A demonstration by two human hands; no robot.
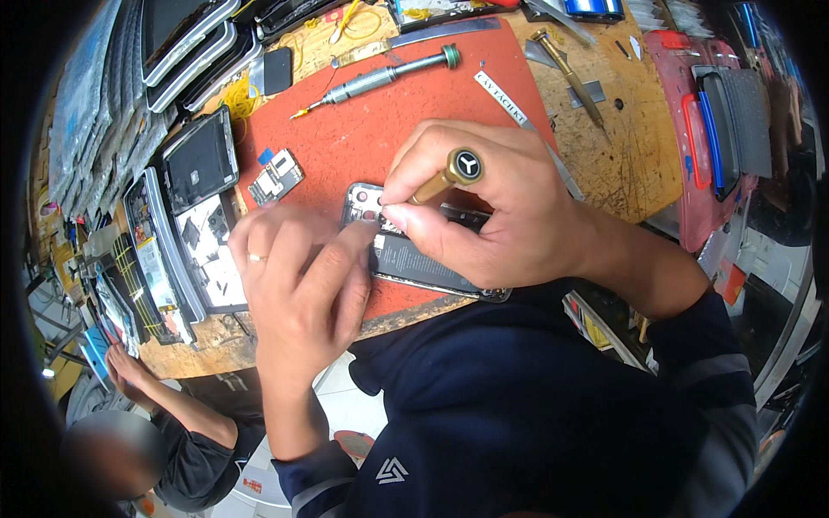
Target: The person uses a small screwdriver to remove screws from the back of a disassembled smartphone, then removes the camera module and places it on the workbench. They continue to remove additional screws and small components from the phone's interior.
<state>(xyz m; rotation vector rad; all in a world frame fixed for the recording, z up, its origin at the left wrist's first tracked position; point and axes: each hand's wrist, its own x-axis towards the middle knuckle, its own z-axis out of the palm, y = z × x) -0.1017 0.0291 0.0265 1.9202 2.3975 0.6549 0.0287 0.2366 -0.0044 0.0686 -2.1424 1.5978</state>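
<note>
An opened phone (436,269) lies on the red work mat (345,129), its black battery exposed. My right hand (492,207) grips an upright brass-coloured screwdriver (440,180) with a dark round cap; its tip sits over the phone's camera end, where the fingers hide it. My left hand (302,272), a ring on one finger, is curled at the same end and its index fingertip presses on the phone. To the left on the mat rests a small circuit board (278,176) with a blue tab.
Beyond my hands lie a grey screwdriver (371,85) and another brass screwdriver (570,78). A metal strip (566,173) is right of my right hand. Phone parts (200,164) and a white tray of bits (211,255) stand left. A co-worker's hand (128,369) shows lower left.
</note>
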